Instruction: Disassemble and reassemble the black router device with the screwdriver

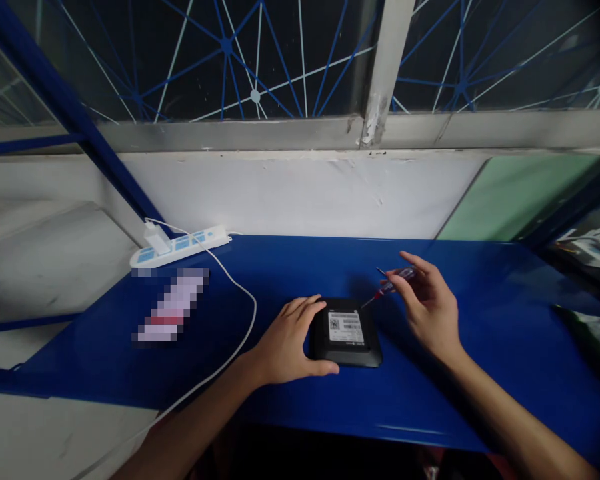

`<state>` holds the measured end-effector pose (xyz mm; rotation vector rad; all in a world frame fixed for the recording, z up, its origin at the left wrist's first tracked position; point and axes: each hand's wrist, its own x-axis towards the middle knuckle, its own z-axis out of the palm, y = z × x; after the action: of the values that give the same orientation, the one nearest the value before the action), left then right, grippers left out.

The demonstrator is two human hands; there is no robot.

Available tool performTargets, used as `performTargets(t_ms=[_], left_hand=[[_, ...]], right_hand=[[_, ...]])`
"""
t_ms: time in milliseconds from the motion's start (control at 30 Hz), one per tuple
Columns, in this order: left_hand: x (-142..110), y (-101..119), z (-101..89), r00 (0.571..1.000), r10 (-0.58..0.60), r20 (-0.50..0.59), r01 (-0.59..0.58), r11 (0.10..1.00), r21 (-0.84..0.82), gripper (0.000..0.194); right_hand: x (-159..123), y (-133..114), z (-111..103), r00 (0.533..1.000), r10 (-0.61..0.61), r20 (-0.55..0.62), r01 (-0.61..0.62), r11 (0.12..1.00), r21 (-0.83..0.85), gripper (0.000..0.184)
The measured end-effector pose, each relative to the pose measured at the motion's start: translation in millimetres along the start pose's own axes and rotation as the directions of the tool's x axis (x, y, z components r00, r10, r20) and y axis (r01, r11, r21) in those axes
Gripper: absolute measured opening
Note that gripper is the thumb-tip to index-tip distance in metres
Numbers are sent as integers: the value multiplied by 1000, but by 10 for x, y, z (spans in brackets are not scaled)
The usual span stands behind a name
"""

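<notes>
A flat black electronic box with a white printed label lies on the blue table. My left hand grips its left side, fingers over the far edge and thumb along the near edge. In my right hand is a screwdriver with a clear handle and a red collar, held at a slant. Its tip reaches the box's far right corner. A thin dark metal piece sticks out by my right fingertips; what it belongs to is hidden.
A white power strip with a plugged-in charger stands at the back left. From it a white cable curves across the table. A pixelated flat object lies at left. A dark bag-like item rests at the right edge.
</notes>
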<state>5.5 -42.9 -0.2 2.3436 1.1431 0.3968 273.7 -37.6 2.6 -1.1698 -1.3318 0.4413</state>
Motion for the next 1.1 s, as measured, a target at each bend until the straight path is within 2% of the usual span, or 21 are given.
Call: performTargets(t_ms=[167, 300, 433, 900, 1100], left_hand=[[1, -3, 1, 1000, 8, -5, -8, 1000, -2, 101], [7, 4, -5, 1000, -9, 19, 9, 1000, 14, 103], [5, 7, -7, 1000, -20, 17, 19, 1000, 13, 101], [6, -15, 7, 1000, 8, 5, -8, 1000, 17, 101], [4, 7, -5, 1000, -7, 15, 7, 1000, 19, 102]], right_hand=[[31, 58, -31, 999, -39, -25, 36, 996, -80, 26], [9, 38, -19, 999, 17, 38, -16, 1000, -23, 35], [-23, 52, -8, 996, 14, 83, -19, 998, 52, 43], [-8, 60, 3, 998, -35, 59, 38, 998, -57, 51], [30, 96, -23, 999, -50, 3, 50, 990, -131, 33]])
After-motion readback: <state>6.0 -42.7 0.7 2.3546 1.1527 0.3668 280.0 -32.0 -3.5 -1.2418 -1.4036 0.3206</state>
